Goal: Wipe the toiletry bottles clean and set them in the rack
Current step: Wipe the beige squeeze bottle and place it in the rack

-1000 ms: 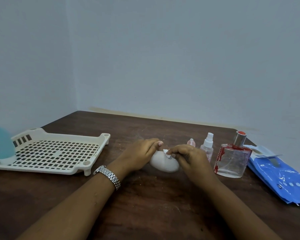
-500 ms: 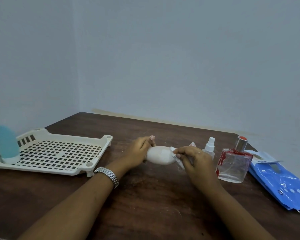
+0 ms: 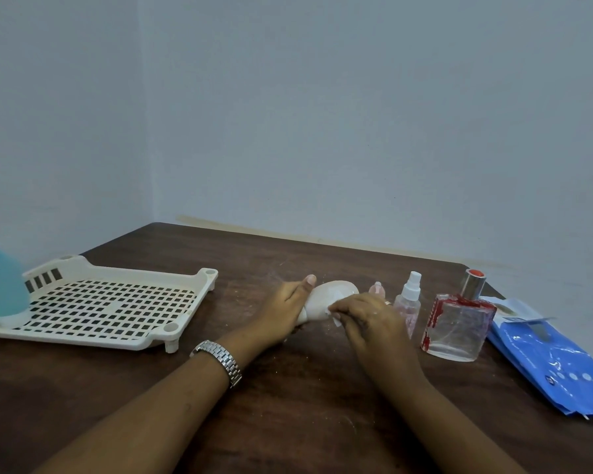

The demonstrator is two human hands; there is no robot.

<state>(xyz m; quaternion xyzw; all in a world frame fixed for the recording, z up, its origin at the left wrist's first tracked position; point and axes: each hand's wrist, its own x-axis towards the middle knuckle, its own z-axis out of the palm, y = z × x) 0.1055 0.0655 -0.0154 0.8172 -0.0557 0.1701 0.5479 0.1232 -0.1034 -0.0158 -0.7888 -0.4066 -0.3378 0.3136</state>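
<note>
My left hand (image 3: 290, 307) grips a white rounded bottle (image 3: 326, 297) just above the dark wooden table (image 3: 288, 405). My right hand (image 3: 367, 319) pinches a small white wipe (image 3: 335, 319) against the bottle's near side. A cream slotted rack (image 3: 100, 309) sits at the left with a blue-topped bottle (image 3: 2, 289) standing in its left end. To the right stand a tiny pink bottle (image 3: 377, 289), a small clear spray bottle (image 3: 408, 302) and a square glass perfume bottle (image 3: 459, 323) with red trim.
A blue pack of wipes (image 3: 548, 364) lies at the table's right edge, its flap lifted. The table meets grey walls at the back and left. White specks dot the wood around my hands.
The white bottle has turned in my left hand, its rounded end now pointing up and away. My right hand has slid the wipe along its near side.
</note>
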